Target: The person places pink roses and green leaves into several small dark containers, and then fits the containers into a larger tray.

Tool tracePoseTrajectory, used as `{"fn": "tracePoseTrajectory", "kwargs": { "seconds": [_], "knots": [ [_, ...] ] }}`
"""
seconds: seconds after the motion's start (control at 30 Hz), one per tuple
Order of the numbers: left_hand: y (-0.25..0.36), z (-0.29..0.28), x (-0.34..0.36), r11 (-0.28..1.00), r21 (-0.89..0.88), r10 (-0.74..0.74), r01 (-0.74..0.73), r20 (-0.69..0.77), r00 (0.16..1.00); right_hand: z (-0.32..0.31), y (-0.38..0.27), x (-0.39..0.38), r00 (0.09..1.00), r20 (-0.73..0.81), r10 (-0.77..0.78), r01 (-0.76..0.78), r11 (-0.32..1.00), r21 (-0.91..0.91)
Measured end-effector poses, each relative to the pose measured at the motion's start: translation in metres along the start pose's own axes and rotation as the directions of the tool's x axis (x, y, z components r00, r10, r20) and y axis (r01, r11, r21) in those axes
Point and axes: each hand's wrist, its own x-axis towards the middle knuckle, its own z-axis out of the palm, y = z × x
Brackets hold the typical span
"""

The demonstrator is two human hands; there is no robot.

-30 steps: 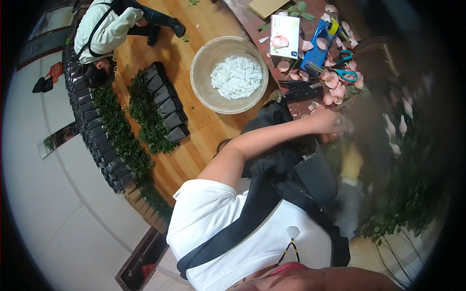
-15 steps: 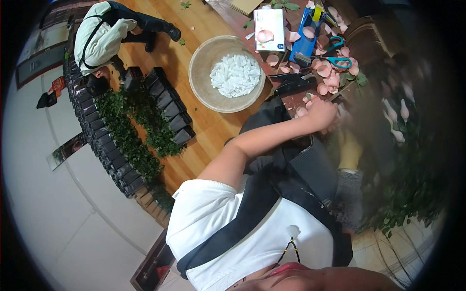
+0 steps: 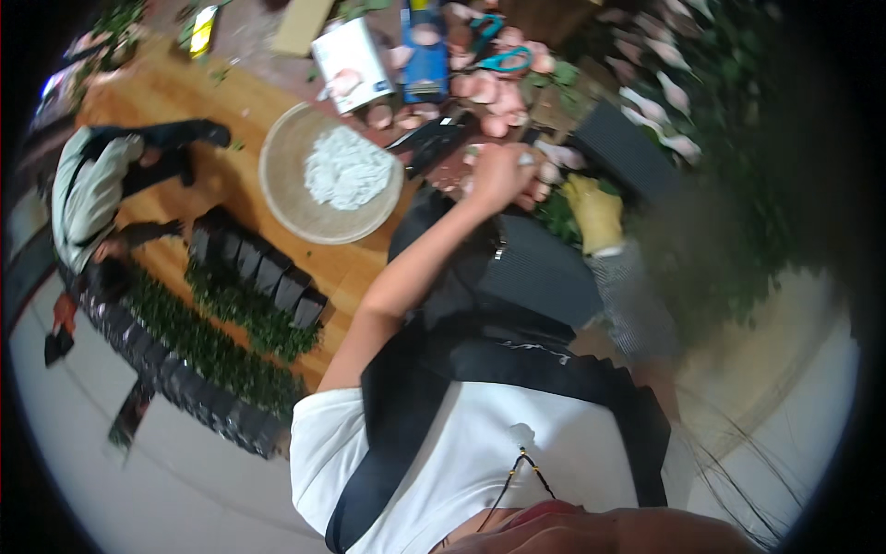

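- the left hand (image 3: 503,177), bare, works upper middle of the frame, its fingers curled in close at a pink rose (image 3: 558,155); whether they pinch it, i cannot tell.
- the right hand (image 3: 595,212), in a yellow glove, is just right of it, beside some green leaves (image 3: 557,218); its fingers look drawn together, but i cannot tell what they grip.
- so the rose sits between the two hands, right of the frame's upper middle.
- loose pink petals (image 3: 494,92) are heaped at upper middle, with blue-handled scissors (image 3: 508,60) among them.
- a blue box (image 3: 425,78) and a white box (image 3: 341,57) stand left of the heap, a petal lying on the white one.
- a black tool (image 3: 443,143) lies just left of the left hand.
- a round basin (image 3: 286,208) of white pieces (image 3: 349,171) is left of centre.
- more pale roses (image 3: 678,148) lie at upper right.
- over on the left, a co-worker (image 3: 88,198) bends above rows of dark-wrapped greenery (image 3: 208,337).
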Motion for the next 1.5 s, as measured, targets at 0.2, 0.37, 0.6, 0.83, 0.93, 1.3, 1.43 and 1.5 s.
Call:
{"fn": "tracePoseTrajectory", "kwargs": {
  "seconds": [0.2, 0.37, 0.6, 0.83, 0.93, 1.3, 1.43, 1.5],
  "knots": [
    [0.009, -0.053, 0.014, 0.971, 0.048, 0.225, -0.234, -0.509, 0.831, 0.000, -0.007, 0.000, 0.979, 0.136, 0.149, -0.140, 0.987, -0.074],
    [0.015, -0.076, -0.010, 0.771, 0.376, 0.568, -0.515, -0.039, 0.822, -0.040, -0.008, -0.002, 1.000, 0.027, 0.012, -0.016, 0.987, 0.160],
    [0.006, -0.010, 0.040, 0.663, 0.721, 0.140, -0.203, 0.147, 0.979, -0.029, -0.010, 0.010, 0.941, 0.277, 0.193, -0.162, 0.978, -0.129],
    [0.015, -0.004, 0.011, 0.991, 0.113, -0.086, 0.066, 0.185, 0.979, 0.000, -0.005, -0.014, 0.998, 0.010, 0.065, -0.065, 0.997, 0.040],
    [-0.014, -0.005, 0.002, 0.781, 0.544, 0.381, -0.306, -0.027, 0.924, -0.001, -0.007, -0.014, 0.997, -0.041, 0.058, -0.055, 0.996, 0.075],
    [0.005, -0.009, 0.026, 0.844, 0.466, 0.218, -0.264, 0.152, 0.964, 0.007, 0.006, 0.010, 0.987, -0.156, 0.030, -0.018, 0.996, 0.082],
    [0.004, 0.036, 0.034, 0.661, 0.665, 0.350, -0.348, 0.138, 0.927, 0.020, 0.038, -0.002, 0.986, -0.169, 0.006, -0.002, 1.000, 0.026],
    [0.007, 0.037, 0.024, 0.643, 0.691, 0.342, -0.330, 0.127, 0.931, 0.047, 0.062, -0.007, 0.962, 0.027, 0.272, -0.266, 0.909, 0.321]
  ]
}}
